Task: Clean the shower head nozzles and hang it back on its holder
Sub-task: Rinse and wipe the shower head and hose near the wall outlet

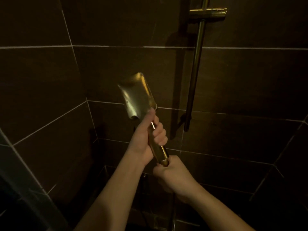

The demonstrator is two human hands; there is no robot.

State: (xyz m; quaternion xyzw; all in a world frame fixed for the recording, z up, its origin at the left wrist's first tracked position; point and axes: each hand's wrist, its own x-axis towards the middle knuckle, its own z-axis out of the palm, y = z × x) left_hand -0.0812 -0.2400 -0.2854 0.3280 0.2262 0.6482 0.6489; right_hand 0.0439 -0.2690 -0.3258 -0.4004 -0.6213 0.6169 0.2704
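A gold, square shower head (137,95) is held up in front of the dark tiled wall, its smooth back toward me and its nozzle face hidden. My left hand (148,135) grips the upper handle, thumb reaching up to the base of the head. My right hand (173,174) grips the bottom end of the handle, where the hose joins. The gold holder (208,13) sits on the vertical slide rail (195,72) at the upper right, well above and to the right of the head, with nothing hanging in it.
Dark brown tiles with pale grout cover the back wall (250,84) and the left side wall (36,97), meeting in a corner behind the head. The hose (172,210) drops from under my right hand. The lower part of the shower is very dim.
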